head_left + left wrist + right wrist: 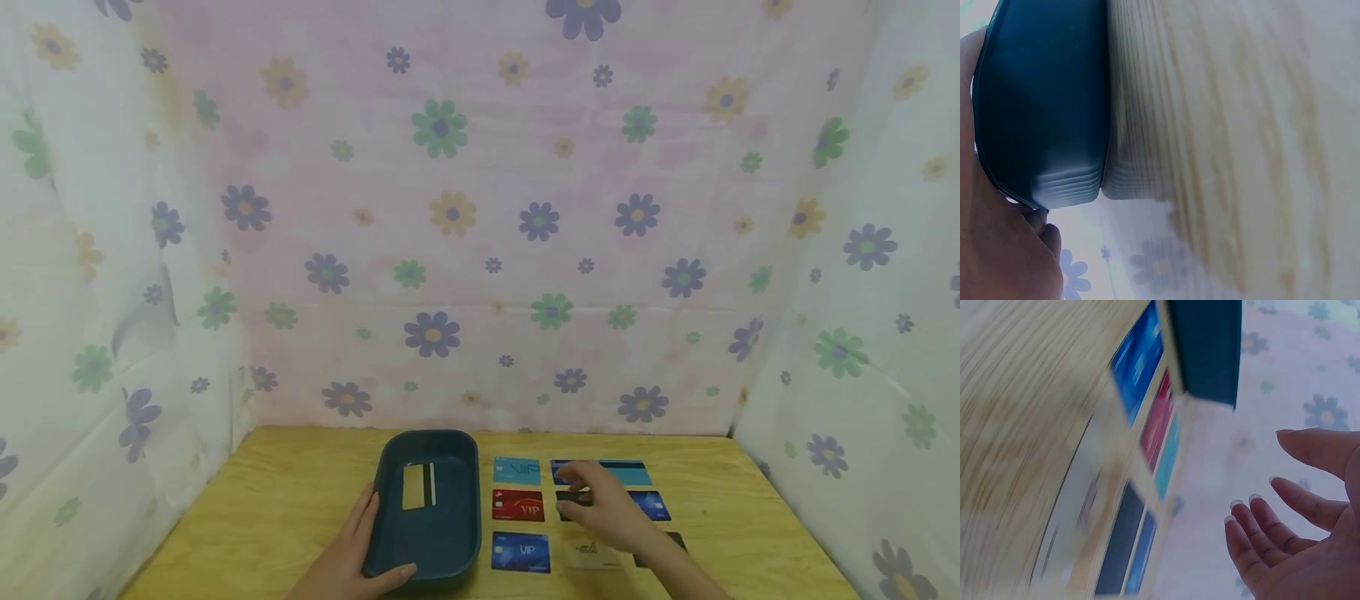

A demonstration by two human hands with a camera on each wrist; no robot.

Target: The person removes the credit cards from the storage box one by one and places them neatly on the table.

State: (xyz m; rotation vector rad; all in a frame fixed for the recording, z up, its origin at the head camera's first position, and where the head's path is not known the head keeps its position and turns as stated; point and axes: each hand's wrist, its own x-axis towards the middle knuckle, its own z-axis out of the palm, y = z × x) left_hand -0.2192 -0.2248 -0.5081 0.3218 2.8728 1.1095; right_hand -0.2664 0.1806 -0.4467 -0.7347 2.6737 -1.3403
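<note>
A dark teal tray [457, 521] stands on the table with one cream card [413, 487] with a dark stripe lying in it. My left hand [347, 557] grips the tray at its near left corner, thumb over the near rim and fingers along the side. Over the cards to the right hovers my right hand [611, 510], fingers loosely bent and holding nothing in the right wrist view. Below it lie a black card [573, 502] and a dark blue card [558, 468], both partly hidden. Nearer me is a cream card [592, 554].
Beside the tray lie a light blue VIP card [516, 472], a red VIP card [517, 506] and a blue VIP card [521, 552]. Farther right are a striped light blue card [633, 473], a blue card [652, 505] and a dark card [677, 542]. Flowered cloth [480, 292] encloses the table.
</note>
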